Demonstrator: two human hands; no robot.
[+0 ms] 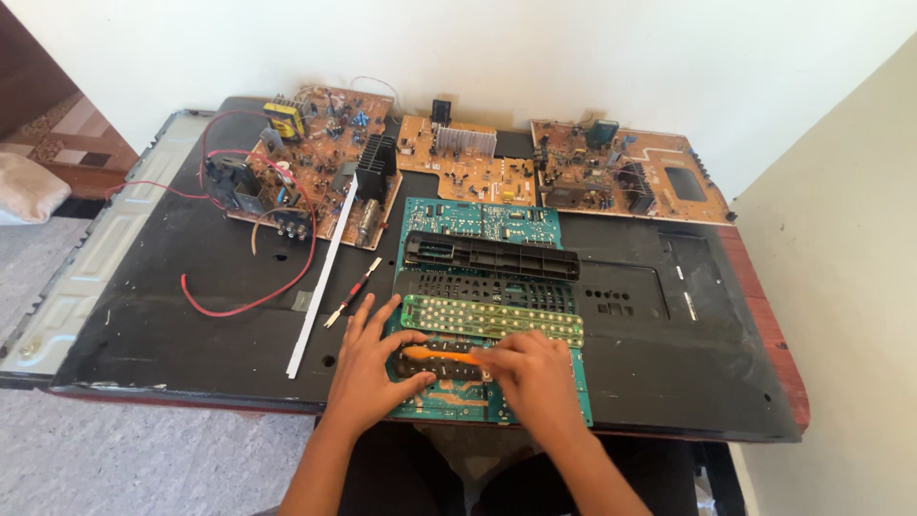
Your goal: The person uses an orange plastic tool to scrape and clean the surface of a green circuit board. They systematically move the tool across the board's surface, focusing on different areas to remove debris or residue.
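Note:
My left hand (368, 368) grips the left end of a small black remote-control shell (435, 364) lying on a green circuit board (478, 222). My right hand (535, 373) holds an orange tool (437, 355) whose tip rests on the black shell. Just beyond my fingers lies a pale green keypad strip (492, 320), then a black button frame (487, 287) and a long black plastic housing (489, 256).
All of this sits on a large black panel (162, 315) used as a work surface. Three brown circuit boards (320, 158) (463, 158) (626, 172) lie along the far edge. A red wire (244, 306), a white strip (323, 282) and a small probe (351, 291) lie to the left.

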